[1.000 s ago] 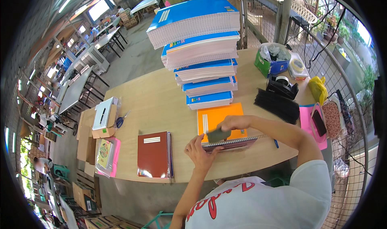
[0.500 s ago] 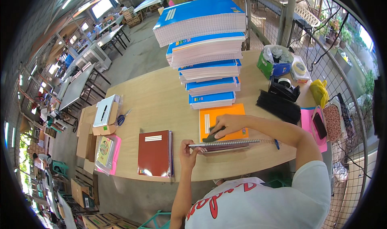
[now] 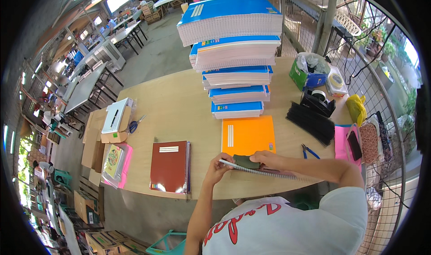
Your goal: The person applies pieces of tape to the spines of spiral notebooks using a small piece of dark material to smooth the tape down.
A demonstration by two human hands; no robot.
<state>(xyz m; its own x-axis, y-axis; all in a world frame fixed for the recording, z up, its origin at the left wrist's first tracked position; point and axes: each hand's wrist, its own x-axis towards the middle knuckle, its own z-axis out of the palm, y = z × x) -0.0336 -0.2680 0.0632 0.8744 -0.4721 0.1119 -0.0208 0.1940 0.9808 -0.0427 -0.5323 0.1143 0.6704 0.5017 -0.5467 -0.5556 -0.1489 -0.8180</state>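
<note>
the left hand (image 3: 216, 169), its forearm (image 3: 200, 210) rising steeply from below, pinches the left end of a spiral notebook (image 3: 269, 171) that tilts on edge and runs rightward past the right fingers. the right hand (image 3: 269, 160), reaching in from the right on a nearly level arm (image 3: 321, 166), has its fingers closed on a dark green cloth (image 3: 246, 161) by the spiral; just beyond them, an orange notebook (image 3: 248, 136) lies on the bench (image 3: 179, 89).

Head-worn fisheye view, looking down, table (image 3: 166, 107) near below
</note>
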